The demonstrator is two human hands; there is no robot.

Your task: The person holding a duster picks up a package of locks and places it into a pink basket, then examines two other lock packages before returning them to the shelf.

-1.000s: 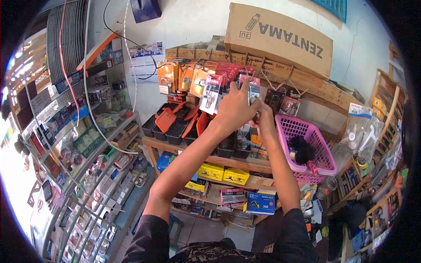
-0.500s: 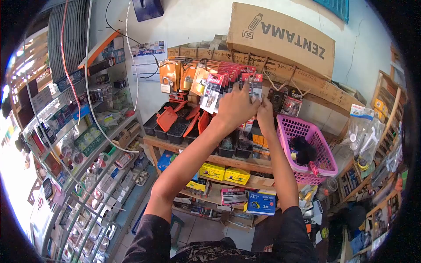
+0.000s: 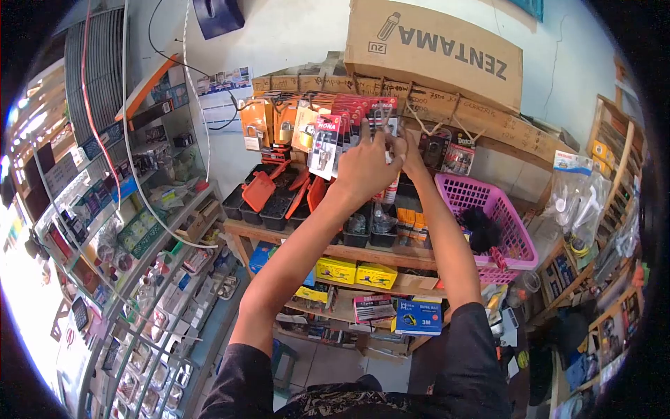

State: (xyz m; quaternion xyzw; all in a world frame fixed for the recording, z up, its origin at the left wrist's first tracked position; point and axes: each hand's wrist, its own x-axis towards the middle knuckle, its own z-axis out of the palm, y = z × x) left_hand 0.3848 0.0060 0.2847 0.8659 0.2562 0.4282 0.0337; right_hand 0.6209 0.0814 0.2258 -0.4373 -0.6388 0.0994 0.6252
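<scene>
Both my hands are raised to a row of red-topped blister packs hanging from hooks on a wooden rail point(image 3: 481, 117). My left hand point(image 3: 366, 166) and my right hand point(image 3: 412, 152) come together at one HONA blister pack point(image 3: 382, 106), fingers closed around its edges. My hands partly hide this pack, and its contents are hard to make out. Just left of my left hand hangs another HONA blister pack point(image 3: 325, 145) with a silver metal item inside. Padlocks on orange cards point(image 3: 259, 120) hang further left.
A ZENTAMA carton point(image 3: 436, 49) sits above the rail. Below are black bins point(image 3: 276, 218) with orange-red tools point(image 3: 259, 190), and at right a pink basket point(image 3: 506, 216) holding something black. A glass display case point(image 3: 199, 188) stands at left. Plastic-bagged goods point(image 3: 579, 195) hang at right.
The view has shifted, so the shelf sits slightly further left. The pack between my hands has moved up toward the rail and now tilts back, showing less of its front.
</scene>
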